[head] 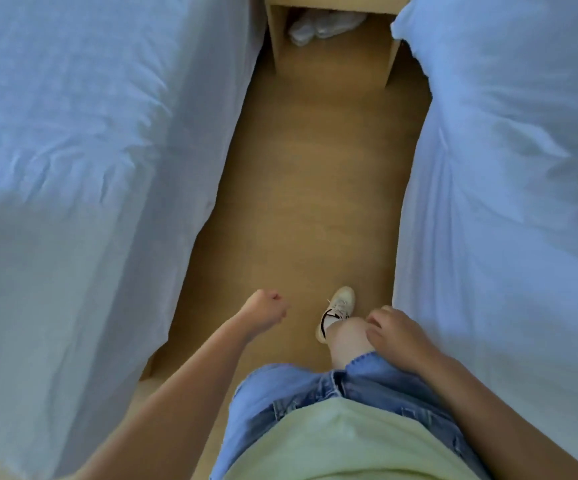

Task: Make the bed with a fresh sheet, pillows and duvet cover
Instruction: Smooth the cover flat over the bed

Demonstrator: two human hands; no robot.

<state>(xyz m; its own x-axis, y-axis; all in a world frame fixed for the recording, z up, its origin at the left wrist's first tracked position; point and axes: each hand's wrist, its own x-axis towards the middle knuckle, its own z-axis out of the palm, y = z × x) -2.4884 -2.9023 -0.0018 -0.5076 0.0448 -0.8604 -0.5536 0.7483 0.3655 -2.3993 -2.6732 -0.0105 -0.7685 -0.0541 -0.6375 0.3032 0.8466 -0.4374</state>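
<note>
L hand (266, 311) fisted, R hand (394, 332) loose, empty; nightstand (336, 1) ends floor gap (315, 185).

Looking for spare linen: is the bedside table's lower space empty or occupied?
Not empty. A crumpled white bundle lies under the bedside table, between its legs, too blurred to identify.

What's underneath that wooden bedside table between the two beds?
Under the bedside table lies a crumpled whitish bundle, cloth or plastic, unclear which. The tabletop covers whatever lies farther back.
</note>
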